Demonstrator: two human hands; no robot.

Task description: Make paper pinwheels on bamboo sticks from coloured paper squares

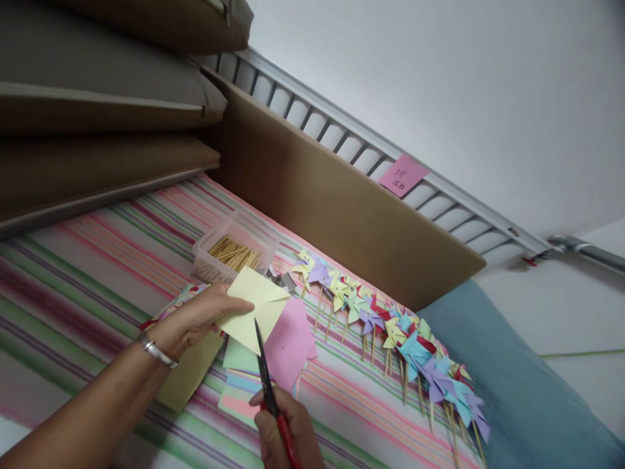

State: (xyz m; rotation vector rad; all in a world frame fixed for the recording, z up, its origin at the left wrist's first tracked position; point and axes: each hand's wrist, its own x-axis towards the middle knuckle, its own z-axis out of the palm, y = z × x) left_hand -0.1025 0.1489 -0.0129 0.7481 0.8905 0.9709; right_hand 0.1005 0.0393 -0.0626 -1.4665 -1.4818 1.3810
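Note:
A pale yellow paper square (261, 316), with a slit running in from its right corner, is pinched in my left hand (209, 311), thumb on top. My right hand (288, 430) grips scissors (267, 384) by their red handles. The dark blades look nearly closed and point up at the square's lower corner; whether they touch the paper I cannot tell. Below the square lie pink paper (291, 342) and a stack of coloured paper (237, 394). A larger yellow sheet (190, 374) rests under my left wrist, which wears a silver bracelet.
A clear plastic box (200, 260) of short wooden sticks (234, 254) stands beyond my left hand. Finished paper pinwheels (371, 319) on sticks lie in a long row to the right. Behind them rises a brown board (342, 202) before a radiator (312, 120). Striped cloth (122, 228) covers the surface.

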